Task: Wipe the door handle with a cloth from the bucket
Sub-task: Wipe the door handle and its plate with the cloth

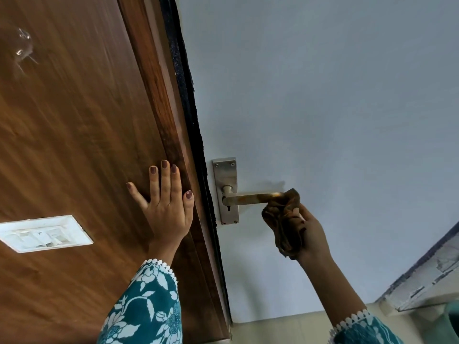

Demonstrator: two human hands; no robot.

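Observation:
A metal lever door handle on a steel backplate juts right from a pale blue-grey door. Rust-coloured stains mark the lever. My right hand is shut on a crumpled brown cloth, and the cloth wraps the lever's free end. My left hand lies flat with fingers spread on the brown wooden panel beside the door's dark edge. No bucket is in view.
A white switch plate is set into the wooden panel at lower left. A black strip runs between panel and door. At the lower right a chipped white ledge slants, with beige floor below.

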